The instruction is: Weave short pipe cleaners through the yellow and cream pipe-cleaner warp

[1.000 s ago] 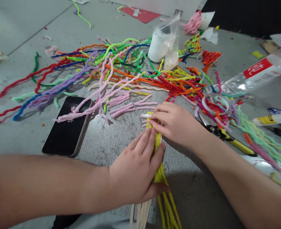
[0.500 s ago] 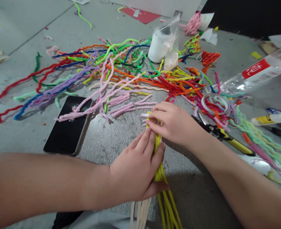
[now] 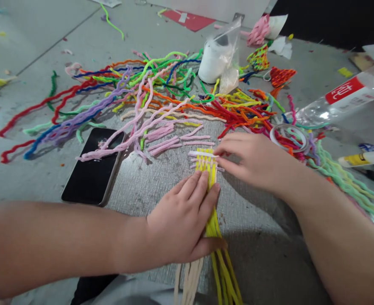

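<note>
A small woven patch [image 3: 205, 160] of yellow and pale pink pipe cleaners lies in front of me. Long yellow pipe cleaners [image 3: 223, 267] run from it toward me, beside cream ones [image 3: 189, 279]. My left hand [image 3: 187, 220] rests flat over the yellow strands just below the weave, fingers stretched out and thumb apart. At the patch's right side, thumb and forefinger of my right hand [image 3: 249, 163] pinch the end of a whitish crosswise pipe cleaner [image 3: 201, 154]. Short pink pipe cleaners [image 3: 164, 145] lie beyond the weave.
A phone [image 3: 93, 169] lies at left, pink strands across it. Behind is a heap of coloured pipe cleaners [image 3: 155, 84], with a white thread spool [image 3: 210, 61] in a plastic bag. At right are a tape roll [image 3: 288, 137], a plastic bottle [image 3: 342, 95] and a glue tube [image 3: 365, 159].
My right hand has shifted right, from over the weave to its right edge, uncovering the patch. The left hand stays on the yellow strands. The camera view has shifted slightly.
</note>
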`<state>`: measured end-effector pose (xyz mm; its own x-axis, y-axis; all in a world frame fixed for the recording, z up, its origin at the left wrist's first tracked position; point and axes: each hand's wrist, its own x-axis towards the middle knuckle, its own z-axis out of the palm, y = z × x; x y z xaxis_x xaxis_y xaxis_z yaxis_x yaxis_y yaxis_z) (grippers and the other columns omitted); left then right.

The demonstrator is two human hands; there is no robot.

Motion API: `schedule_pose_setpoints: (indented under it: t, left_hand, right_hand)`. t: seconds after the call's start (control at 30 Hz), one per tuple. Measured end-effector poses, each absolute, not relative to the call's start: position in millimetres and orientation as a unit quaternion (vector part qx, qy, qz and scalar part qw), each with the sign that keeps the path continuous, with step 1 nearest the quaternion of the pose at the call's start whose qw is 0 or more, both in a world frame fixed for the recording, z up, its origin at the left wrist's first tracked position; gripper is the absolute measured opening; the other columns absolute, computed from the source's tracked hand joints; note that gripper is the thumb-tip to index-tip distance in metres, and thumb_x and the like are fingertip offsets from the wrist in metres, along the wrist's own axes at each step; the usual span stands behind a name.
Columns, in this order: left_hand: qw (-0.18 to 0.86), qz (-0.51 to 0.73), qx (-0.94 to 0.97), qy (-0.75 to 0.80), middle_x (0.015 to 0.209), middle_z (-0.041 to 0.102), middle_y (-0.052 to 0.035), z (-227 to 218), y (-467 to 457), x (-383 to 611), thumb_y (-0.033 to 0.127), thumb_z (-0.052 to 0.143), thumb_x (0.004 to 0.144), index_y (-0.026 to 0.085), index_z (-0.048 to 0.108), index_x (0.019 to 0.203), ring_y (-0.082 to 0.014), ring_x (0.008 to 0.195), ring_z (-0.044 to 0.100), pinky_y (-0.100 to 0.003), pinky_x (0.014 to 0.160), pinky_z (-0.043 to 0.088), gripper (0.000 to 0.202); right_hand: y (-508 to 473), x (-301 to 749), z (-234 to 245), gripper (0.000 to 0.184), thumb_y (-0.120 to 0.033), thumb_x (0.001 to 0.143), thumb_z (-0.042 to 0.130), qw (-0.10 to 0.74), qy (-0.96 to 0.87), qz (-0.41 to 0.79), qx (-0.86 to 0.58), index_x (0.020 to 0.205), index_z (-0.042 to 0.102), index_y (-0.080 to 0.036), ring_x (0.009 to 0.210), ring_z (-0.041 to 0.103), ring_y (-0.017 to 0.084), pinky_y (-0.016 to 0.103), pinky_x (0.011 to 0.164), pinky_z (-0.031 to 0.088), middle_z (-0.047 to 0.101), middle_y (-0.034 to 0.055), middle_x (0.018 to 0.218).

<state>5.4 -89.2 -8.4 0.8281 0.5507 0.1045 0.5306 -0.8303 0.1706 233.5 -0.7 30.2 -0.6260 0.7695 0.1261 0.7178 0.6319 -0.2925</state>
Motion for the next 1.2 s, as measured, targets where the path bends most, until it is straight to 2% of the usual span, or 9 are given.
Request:
schedule_pose_setpoints:
  t: [0.13, 0.27, 0.5, 0.73, 1.0, 1.2]
  left_hand:
    - [0.067, 0.081, 0.952, 0.287, 0.163, 0.038, -0.0397, -9.5, -87.8, 5.1, 0.077, 0.051, 0.097, -0.007, 0.043, 0.157, -0.0524, 0.15, 0.043, -0.061, 0.117, 0.045, 0.103]
    - [0.061, 0.072, 0.955, 0.28, 0.165, 0.037, -0.0375, -8.6, -87.2, 5.3, 0.077, 0.047, 0.099, -0.008, 0.045, 0.155, -0.0499, 0.154, 0.039, -0.058, 0.121, 0.042, 0.102]
    - [0.063, 0.056, 0.956, 0.28, 0.165, 0.04, -0.0338, -7.4, -86.4, 6.2, 0.078, 0.044, 0.1, -0.006, 0.046, 0.156, -0.0485, 0.153, 0.041, -0.057, 0.123, 0.042, 0.1]
    - [0.075, 0.069, 0.955, 0.279, 0.166, 0.04, -0.0325, -6.9, -85.3, 4.6, 0.076, 0.044, 0.101, -0.001, 0.046, 0.158, -0.0505, 0.151, 0.044, -0.06, 0.117, 0.047, 0.096]
    - [0.087, 0.056, 0.957, 0.272, 0.165, 0.038, -0.0352, -6.0, -85.3, 5.5, 0.075, 0.043, 0.102, -0.004, 0.045, 0.158, -0.0507, 0.153, 0.04, -0.061, 0.121, 0.042, 0.097]
    - [0.096, 0.048, 0.956, 0.272, 0.166, 0.037, -0.0358, -6.0, -86.0, 5.6, 0.075, 0.046, 0.101, -0.005, 0.043, 0.159, -0.0498, 0.155, 0.038, -0.06, 0.123, 0.039, 0.099]
  right_hand:
    - [0.1, 236.7, 30.1, 0.012, -0.016, 0.096, 0.063, 0.052, -0.892, 0.122, -0.432, 0.088, 0.073, -0.017, 0.088, 0.07, 0.024, 0.035, 0.079, 0.048, 0.074, 0.008, 0.092]
    - [1.2, 234.9, 27.8, 0.012, -0.016, 0.095, 0.063, 0.053, -0.891, 0.131, -0.431, 0.088, 0.073, -0.017, 0.088, 0.069, 0.024, 0.035, 0.079, 0.048, 0.073, 0.0075, 0.092]
    - [3.4, 239.5, 27.7, 0.013, -0.019, 0.096, 0.063, 0.033, -0.897, 0.113, -0.426, 0.089, 0.074, -0.017, 0.093, 0.068, 0.025, 0.036, 0.081, 0.048, 0.072, 0.0092, 0.095]
    - [4.3, 238.8, 23.8, 0.016, -0.02, 0.097, 0.062, 0.047, -0.9, 0.099, -0.422, 0.087, 0.074, -0.017, 0.091, 0.068, 0.025, 0.036, 0.078, 0.047, 0.073, 0.0093, 0.093]
    - [3.2, 235.3, 19.2, 0.02, -0.023, 0.099, 0.062, 0.056, -0.909, 0.055, -0.409, 0.083, 0.074, -0.02, 0.089, 0.066, 0.027, 0.038, 0.077, 0.046, 0.075, 0.0097, 0.09]
    - [1.8, 234.8, 19.7, 0.02, -0.02, 0.099, 0.06, 0.07, -0.911, 0.053, -0.402, 0.084, 0.073, -0.018, 0.087, 0.066, 0.026, 0.037, 0.076, 0.046, 0.075, 0.01, 0.09]
